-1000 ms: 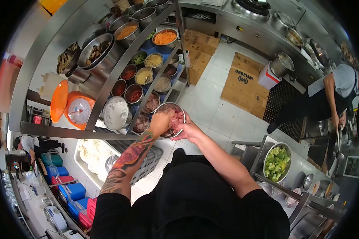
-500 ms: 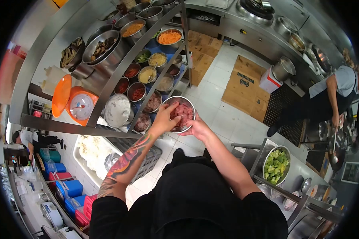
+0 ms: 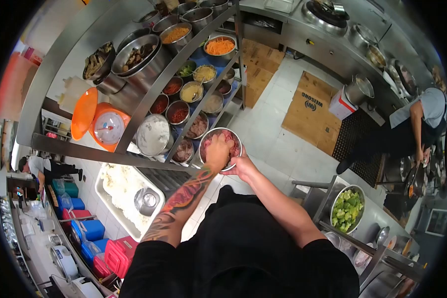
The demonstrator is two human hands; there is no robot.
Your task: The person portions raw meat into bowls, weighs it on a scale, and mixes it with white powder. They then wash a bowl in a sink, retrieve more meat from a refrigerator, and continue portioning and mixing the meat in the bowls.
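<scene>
A steel bowl of raw red meat is held in front of me, beside the metal shelf rack. My left hand is inside the bowl, its fingers curled into the meat and partly hidden by it. From the right, my right hand grips the bowl's lower right rim and side. Just left of the bowl, smaller steel containers on the rack hold pale pink meat, red chopped pieces and white powder.
An orange scale stands on the rack. Below it is a white tub of rice. A bowl of green vegetables sits on the right counter. One person works at the far right, another at the far left.
My left hand has moved from the bowl's left rim deeper into the meat. My right hand still supports the bowl. The view has shifted slightly.
</scene>
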